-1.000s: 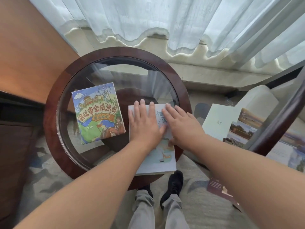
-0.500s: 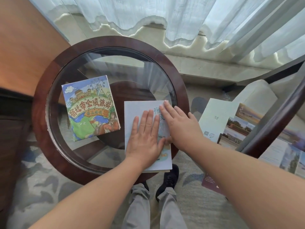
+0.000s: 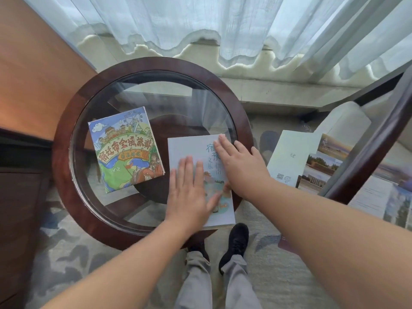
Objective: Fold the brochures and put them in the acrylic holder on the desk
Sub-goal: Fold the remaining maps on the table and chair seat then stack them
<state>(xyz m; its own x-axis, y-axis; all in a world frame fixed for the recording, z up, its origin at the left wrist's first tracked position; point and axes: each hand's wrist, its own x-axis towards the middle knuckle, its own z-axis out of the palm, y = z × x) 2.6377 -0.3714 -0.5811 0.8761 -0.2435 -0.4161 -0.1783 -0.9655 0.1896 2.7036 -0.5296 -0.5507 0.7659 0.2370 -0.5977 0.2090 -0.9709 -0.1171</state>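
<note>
A folded pale blue brochure [image 3: 189, 146] lies on the right part of the round glass table [image 3: 66, 134], its near edge hanging over the rim. My left hand [image 3: 189, 192] lies flat on its lower left, fingers straight. My right hand [image 3: 240, 166] presses flat on its right side, fingertips near the top edge. A folded colourful cartoon brochure [image 3: 124, 150] rests on the glass to the left, apart from both hands. No acrylic holder shows in view.
Unfolded brochures with photos [image 3: 312, 161] lie spread on a surface at the right, behind a dark wooden chair arm [image 3: 374, 148]. White curtains [image 3: 223, 25] hang beyond the table. My legs and black shoes [image 3: 236, 239] stand under the table's near edge.
My left hand has slid down the pale blue brochure toward me, flattening it. My right hand has stayed pressing on the right side.
</note>
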